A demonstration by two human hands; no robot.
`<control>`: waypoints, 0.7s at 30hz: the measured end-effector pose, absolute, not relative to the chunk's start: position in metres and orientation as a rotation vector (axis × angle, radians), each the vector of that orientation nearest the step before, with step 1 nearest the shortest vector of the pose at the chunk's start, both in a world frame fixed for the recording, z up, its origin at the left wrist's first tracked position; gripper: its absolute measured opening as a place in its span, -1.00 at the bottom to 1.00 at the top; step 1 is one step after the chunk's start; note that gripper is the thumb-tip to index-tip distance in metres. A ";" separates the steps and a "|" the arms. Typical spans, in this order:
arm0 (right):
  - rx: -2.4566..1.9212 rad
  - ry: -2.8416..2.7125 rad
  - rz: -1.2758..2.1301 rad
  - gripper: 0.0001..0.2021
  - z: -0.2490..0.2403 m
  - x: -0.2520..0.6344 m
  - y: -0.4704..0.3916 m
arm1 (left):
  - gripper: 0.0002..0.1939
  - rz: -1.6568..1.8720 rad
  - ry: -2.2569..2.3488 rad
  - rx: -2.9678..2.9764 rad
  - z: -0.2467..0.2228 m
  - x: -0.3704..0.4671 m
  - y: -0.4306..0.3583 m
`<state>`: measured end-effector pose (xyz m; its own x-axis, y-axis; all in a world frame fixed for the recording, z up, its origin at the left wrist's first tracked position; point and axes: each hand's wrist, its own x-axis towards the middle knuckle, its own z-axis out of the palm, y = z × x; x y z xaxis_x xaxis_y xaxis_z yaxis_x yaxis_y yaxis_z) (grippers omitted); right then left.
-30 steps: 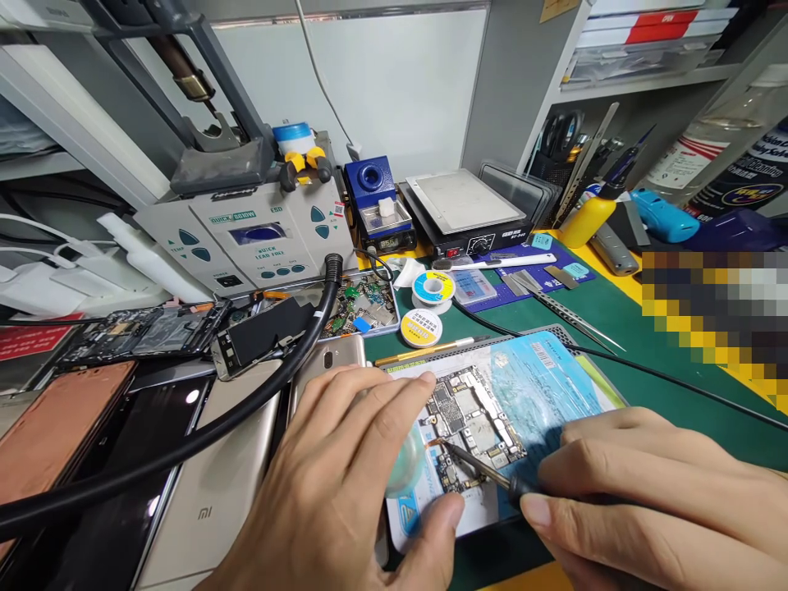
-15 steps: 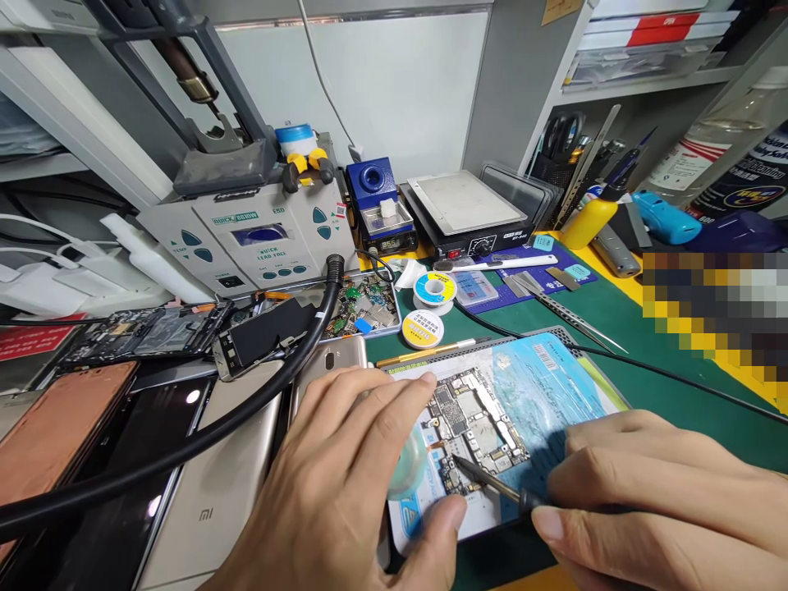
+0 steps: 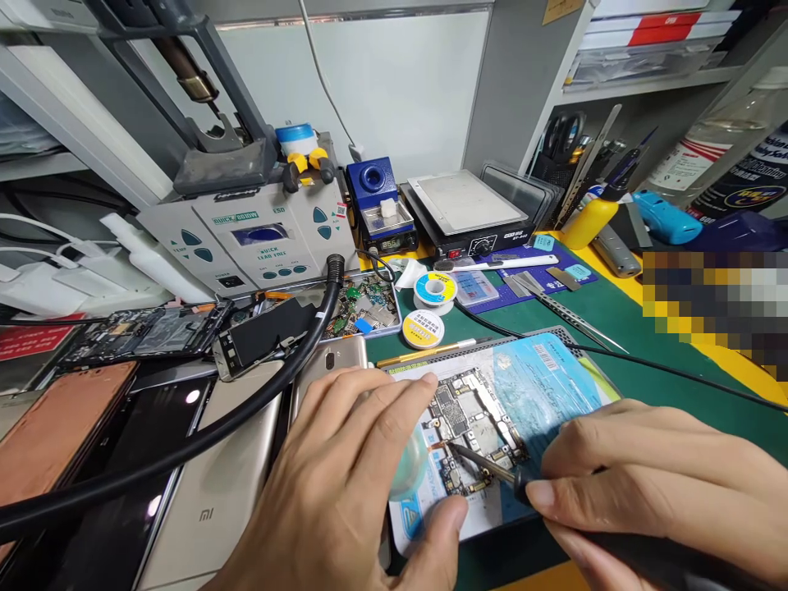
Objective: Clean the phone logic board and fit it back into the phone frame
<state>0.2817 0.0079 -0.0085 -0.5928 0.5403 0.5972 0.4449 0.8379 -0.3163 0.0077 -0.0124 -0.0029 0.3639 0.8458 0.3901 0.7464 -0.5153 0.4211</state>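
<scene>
A phone circuit board (image 3: 456, 410) lies on a blue and white printed mat (image 3: 535, 402) in front of me. My left hand (image 3: 345, 468) curls around a translucent green round spool of desoldering braid (image 3: 411, 469), thumb and forefinger on either side. A short copper end of the braid (image 3: 437, 446) reaches onto the board. My right hand (image 3: 640, 484) grips a black-handled soldering iron (image 3: 498, 468). Its tip is at the copper braid's end on the board; whether they touch is hard to make out. My fingers hide part of the spool.
Old phones (image 3: 215, 484) lie at left beneath a thick black hose (image 3: 264, 394). Behind stand a hot-air station (image 3: 258, 238), a blue soldering station (image 3: 373, 185) and a heating plate (image 3: 468, 205). Solder spools (image 3: 434, 289), tweezers (image 3: 579, 316) and a black cable (image 3: 677, 373) lie beyond the mat.
My right hand has shifted slightly, bringing the soldering iron's tip up and left to the copper braid's end. More of the black handle shows. My left hand has hardly moved.
</scene>
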 end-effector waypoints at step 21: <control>-0.577 -2.317 0.658 -0.55 0.003 0.293 0.021 | -0.38 0.911 1.451 2.539 -0.004 0.008 -0.006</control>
<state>0.2926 0.0212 0.0031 -0.6902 0.5534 0.4663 0.2255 0.7767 -0.5881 0.0077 -0.0063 -0.0036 0.3754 0.8073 0.4553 0.7608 -0.5490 0.3462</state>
